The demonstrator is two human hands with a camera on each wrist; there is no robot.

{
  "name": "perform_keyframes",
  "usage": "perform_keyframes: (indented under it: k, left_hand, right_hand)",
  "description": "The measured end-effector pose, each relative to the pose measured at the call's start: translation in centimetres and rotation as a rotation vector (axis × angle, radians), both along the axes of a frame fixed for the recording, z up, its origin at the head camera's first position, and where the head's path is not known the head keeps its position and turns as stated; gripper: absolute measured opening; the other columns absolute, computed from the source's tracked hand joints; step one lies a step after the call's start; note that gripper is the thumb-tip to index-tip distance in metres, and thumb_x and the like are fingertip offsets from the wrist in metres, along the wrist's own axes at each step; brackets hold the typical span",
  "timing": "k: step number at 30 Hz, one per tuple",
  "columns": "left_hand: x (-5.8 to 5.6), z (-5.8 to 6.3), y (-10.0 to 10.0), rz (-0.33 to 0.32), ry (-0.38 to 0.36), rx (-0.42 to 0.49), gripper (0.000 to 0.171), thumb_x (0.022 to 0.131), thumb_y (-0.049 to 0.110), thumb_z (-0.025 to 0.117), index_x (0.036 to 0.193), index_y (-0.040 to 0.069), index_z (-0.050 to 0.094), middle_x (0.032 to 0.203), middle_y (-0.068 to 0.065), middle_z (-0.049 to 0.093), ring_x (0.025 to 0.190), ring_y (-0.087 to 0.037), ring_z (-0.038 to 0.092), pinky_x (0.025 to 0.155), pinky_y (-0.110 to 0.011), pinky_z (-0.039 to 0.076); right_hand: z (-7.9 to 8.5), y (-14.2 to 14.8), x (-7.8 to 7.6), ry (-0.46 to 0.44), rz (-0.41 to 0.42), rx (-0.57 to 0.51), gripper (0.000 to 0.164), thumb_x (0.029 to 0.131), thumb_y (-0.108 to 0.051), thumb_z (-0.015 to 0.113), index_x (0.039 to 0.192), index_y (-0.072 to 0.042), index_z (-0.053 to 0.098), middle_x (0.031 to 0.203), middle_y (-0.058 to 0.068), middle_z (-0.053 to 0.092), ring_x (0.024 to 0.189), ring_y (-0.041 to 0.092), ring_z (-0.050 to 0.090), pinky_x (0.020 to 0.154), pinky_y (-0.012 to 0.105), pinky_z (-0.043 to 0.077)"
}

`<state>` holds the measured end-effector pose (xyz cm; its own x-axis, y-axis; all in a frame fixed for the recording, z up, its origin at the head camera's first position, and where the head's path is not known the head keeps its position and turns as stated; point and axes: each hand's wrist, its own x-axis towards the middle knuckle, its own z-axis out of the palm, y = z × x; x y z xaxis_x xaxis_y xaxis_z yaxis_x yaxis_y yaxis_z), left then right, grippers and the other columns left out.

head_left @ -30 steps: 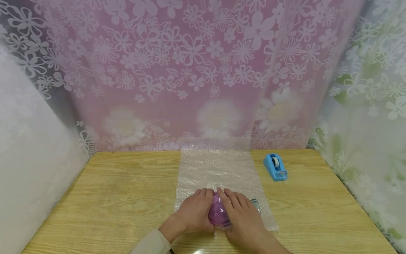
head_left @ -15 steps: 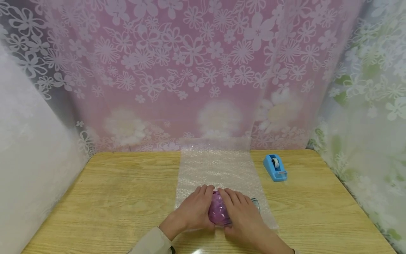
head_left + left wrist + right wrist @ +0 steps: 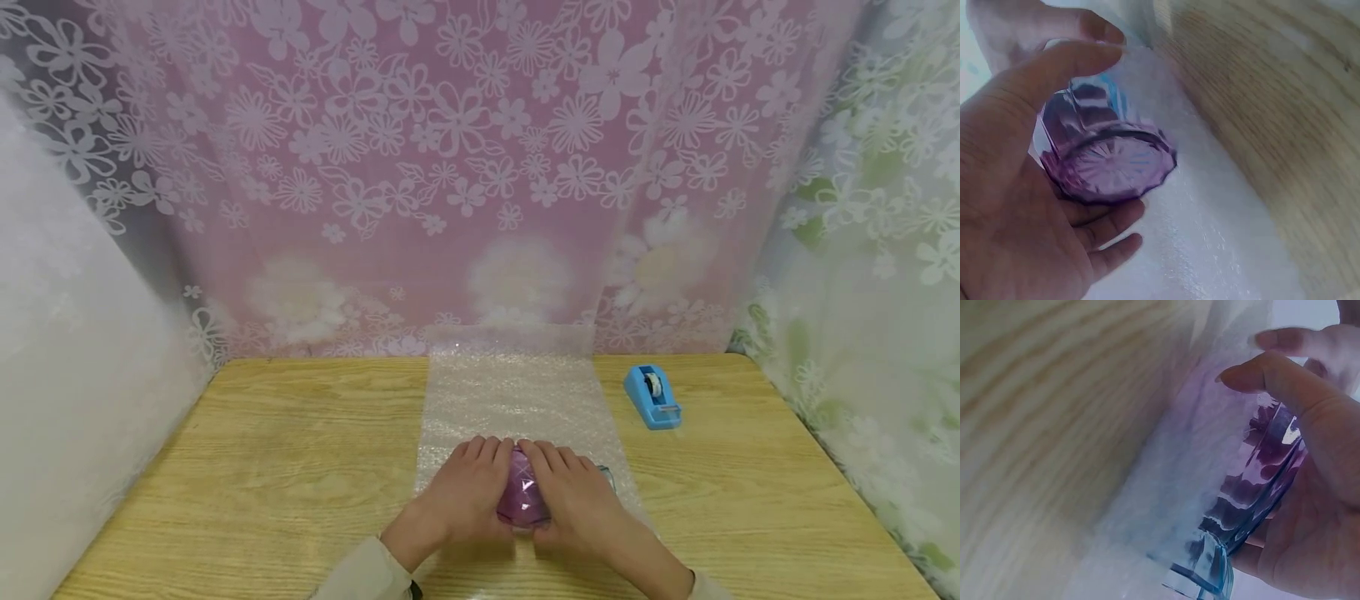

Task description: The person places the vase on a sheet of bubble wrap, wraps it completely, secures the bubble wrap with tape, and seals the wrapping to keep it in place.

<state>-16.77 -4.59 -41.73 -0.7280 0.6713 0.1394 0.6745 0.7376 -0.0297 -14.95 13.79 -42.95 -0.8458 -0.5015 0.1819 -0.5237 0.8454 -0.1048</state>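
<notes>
A faceted glass vase [image 3: 523, 490], purple shading to blue, lies on its side on a strip of bubble wrap [image 3: 517, 392]. My left hand [image 3: 467, 492] grips its purple end, where the round base [image 3: 1116, 165] shows a ray pattern in the left wrist view. Farther along, my right hand [image 3: 581, 500] holds the body, and the blue mouth [image 3: 1207, 565] sticks out past it. Fingers of both hands reach over the far side, thumbs toward the near side. At the thumbs, the wrap's near edge appears lifted against the glass. The palms hide much of the vase.
A blue tape dispenser [image 3: 652, 398] stands at the back right of the wooden table [image 3: 315, 450]. The wrap runs away from me past the back edge, up to a pink flowered curtain [image 3: 450, 208]. Pale curtains hang at both sides.
Both hands have drawn slightly closer together over the vase. The wrap's near edge, seen earlier between the wrists, no longer lies flat there. The tape dispenser stays put.
</notes>
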Motion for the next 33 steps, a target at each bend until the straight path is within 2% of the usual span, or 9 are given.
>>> perform_keyframes:
  k: [3,8,11,15,21,25,33]
  left_hand:
    - [0.4,-0.2,0.2,0.034,0.031,-0.027,0.102,0.063,0.057,0.076,0.136,-0.003,0.039,0.122,-0.013,0.053,0.111,-0.024,0.050,0.096,-0.038,0.042]
    - [0.8,-0.9,0.5,0.084,0.060,0.021,0.108,0.056,0.055,0.078,0.137,-0.003,0.037,0.120,-0.014,0.054,0.110,-0.026,0.051,0.095,-0.040,0.042]
    - [0.8,-1.3,0.6,0.092,0.095,0.050,0.106,0.055,0.056,0.079,0.134,-0.002,0.039,0.115,-0.013,0.054,0.106,-0.026,0.052,0.092,-0.040,0.044]
    - [0.7,-1.6,0.6,0.099,0.124,0.073,0.099,0.059,0.057,0.078,0.131,-0.001,0.042,0.112,-0.012,0.055,0.103,-0.026,0.053,0.090,-0.039,0.045]
    - [0.5,-1.9,0.5,0.101,0.104,0.125,0.087,0.062,0.045,0.078,0.127,0.000,0.043,0.109,-0.012,0.056,0.099,-0.025,0.054,0.088,-0.038,0.047]
    - [0.2,-2.0,0.4,0.092,0.069,0.137,0.085,0.063,0.041,0.078,0.128,0.000,0.042,0.110,-0.013,0.055,0.101,-0.025,0.054,0.089,-0.039,0.047]
    - [-0.3,-1.6,0.1,0.064,0.027,0.118,0.091,0.062,0.051,0.082,0.127,0.001,0.041,0.111,-0.012,0.055,0.102,-0.025,0.054,0.089,-0.037,0.047]
  right_hand:
    - [0.2,0.0,-0.1,0.015,0.018,0.011,0.096,0.055,-0.031,0.081,0.137,-0.003,0.039,0.128,0.014,0.049,0.110,0.032,0.051,0.085,0.048,0.046]
    - [0.6,-0.1,-0.3,0.009,0.039,0.015,0.095,0.056,-0.031,0.080,0.137,-0.003,0.039,0.127,0.014,0.049,0.109,0.032,0.052,0.084,0.048,0.046]
    - [0.7,0.0,-0.5,-0.004,0.044,0.009,0.094,0.057,-0.031,0.079,0.137,-0.003,0.039,0.127,0.014,0.049,0.109,0.032,0.052,0.085,0.049,0.046]
    - [0.8,0.0,-0.7,-0.029,0.047,0.003,0.093,0.057,-0.029,0.077,0.138,-0.004,0.039,0.127,0.012,0.050,0.109,0.032,0.052,0.086,0.049,0.045]
    - [1.1,0.0,-1.1,-0.076,0.063,-0.012,0.094,0.059,-0.030,0.079,0.138,-0.004,0.038,0.128,0.013,0.050,0.110,0.031,0.051,0.087,0.050,0.045]
    - [1.4,0.1,-1.4,-0.128,0.066,-0.030,0.097,0.058,-0.031,0.081,0.140,-0.005,0.036,0.130,0.013,0.048,0.112,0.032,0.050,0.089,0.051,0.044]
    - [1.8,0.3,-1.8,-0.236,0.049,-0.039,0.105,0.061,-0.033,0.082,0.146,-0.004,0.027,0.136,0.014,0.045,0.118,0.034,0.048,0.091,0.054,0.043]
